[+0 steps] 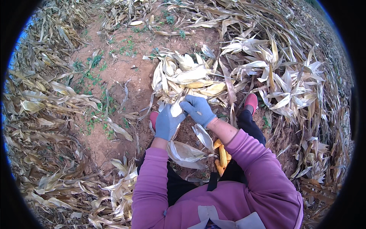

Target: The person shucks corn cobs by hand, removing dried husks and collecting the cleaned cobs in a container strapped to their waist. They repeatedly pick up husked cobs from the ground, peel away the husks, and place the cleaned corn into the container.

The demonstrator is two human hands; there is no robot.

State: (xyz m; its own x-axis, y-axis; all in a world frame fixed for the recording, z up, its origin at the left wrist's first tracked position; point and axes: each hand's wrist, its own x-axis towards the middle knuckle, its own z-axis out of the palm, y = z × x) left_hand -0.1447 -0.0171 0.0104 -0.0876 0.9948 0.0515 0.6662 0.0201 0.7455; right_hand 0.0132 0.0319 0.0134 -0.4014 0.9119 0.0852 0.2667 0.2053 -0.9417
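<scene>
Both my hands wear grey-blue knit gloves and meet over the ground in front of me. My left hand (167, 121) is closed on an ear of corn in pale dry husk (176, 109); its lower part is hidden by the glove. Against the upper right side of that husk, my right hand (198, 110) pinches with thumb and fingers. Just beyond lies a heap of unhusked ears (188, 77). Several bare yellow corn cobs (222, 156) lie between my legs, partly covered by my right sleeve. Loose husks (187, 153) lie below my hands.
Dry corn stalks and leaves (43, 128) cover the ground at left, with more stalks (274, 31) at upper right. Opened pale husks (288, 91) stand by my right foot in a red shoe (251, 102). Reddish soil (114, 74) with small green weeds (94, 61) lies between.
</scene>
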